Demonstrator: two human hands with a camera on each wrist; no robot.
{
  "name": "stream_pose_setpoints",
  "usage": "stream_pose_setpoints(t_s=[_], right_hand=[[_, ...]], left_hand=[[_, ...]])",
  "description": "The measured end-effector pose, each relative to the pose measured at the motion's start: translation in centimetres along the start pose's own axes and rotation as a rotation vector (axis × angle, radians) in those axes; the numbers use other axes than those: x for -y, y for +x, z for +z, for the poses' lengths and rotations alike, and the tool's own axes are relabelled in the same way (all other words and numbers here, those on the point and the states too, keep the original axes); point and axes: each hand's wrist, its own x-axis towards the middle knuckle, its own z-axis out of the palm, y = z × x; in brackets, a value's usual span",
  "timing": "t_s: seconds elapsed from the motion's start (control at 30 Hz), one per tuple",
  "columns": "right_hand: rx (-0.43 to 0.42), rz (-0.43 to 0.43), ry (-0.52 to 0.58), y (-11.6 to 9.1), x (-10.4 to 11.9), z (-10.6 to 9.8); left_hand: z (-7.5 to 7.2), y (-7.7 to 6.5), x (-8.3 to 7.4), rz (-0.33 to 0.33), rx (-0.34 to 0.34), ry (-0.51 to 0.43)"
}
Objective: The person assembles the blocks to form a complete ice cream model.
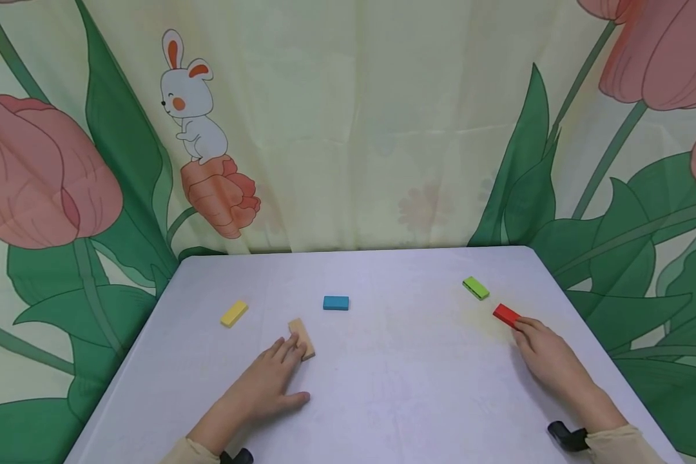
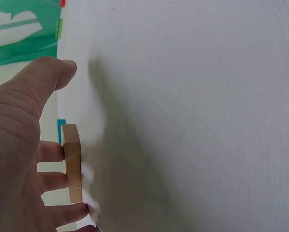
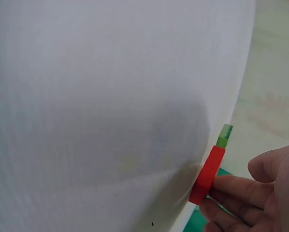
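Note:
A plain wooden block (image 1: 307,341) lies left of the table's middle, with the fingertips of my left hand (image 1: 263,383) touching it. The left wrist view has its fingers extended along the wooden block (image 2: 73,162) and the thumb well apart from it. On the right side, my right hand (image 1: 552,361) touches the near end of a red block (image 1: 504,314). From the right wrist, nearly straight fingers meet the red block (image 3: 208,175), while the thumb stays off it. A green block (image 1: 475,288) lies just beyond the red one.
Behind the wooden block is a blue block (image 1: 336,303); a yellow block (image 1: 234,314) lies farther left. All rest on a table with a white cover (image 1: 394,386). A curtain (image 1: 359,129) printed with tulips and a rabbit hangs behind the table's far edge.

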Motion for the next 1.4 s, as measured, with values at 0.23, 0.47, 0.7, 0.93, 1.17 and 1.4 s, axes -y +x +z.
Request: stream_pose_setpoints(t_s=[0.23,0.47,0.7,0.93,1.17,1.4], right_hand=[[0.0,-0.025,0.019,-0.1,0.5,0.5],[-0.003,-0.035,0.048,-0.2,1.3,1.1],[-0.025,-0.051,0.051,-0.1,2.0,1.3],[-0.017,-0.052,0.062,-0.1,2.5,1.5],[-0.041,-0.08,0.067,0.3,3.2,1.6],[-0.088,-0.071,0.077,1.0,3.1,1.8]], left_hand=[[0.0,0.0,-0.9,0.044,-0.011,0.001],[0.4,0.4,-1.4,0.108,-0.047,0.026],[0.7,1.0,-2.1,0.183,-0.098,0.056],[1.1,1.6,-2.5,0.281,-0.191,0.091],[1.8,2.2,-3.1,0.309,-0.288,0.115],[1.8,2.4,-3.5,0.28,-0.266,0.114]])
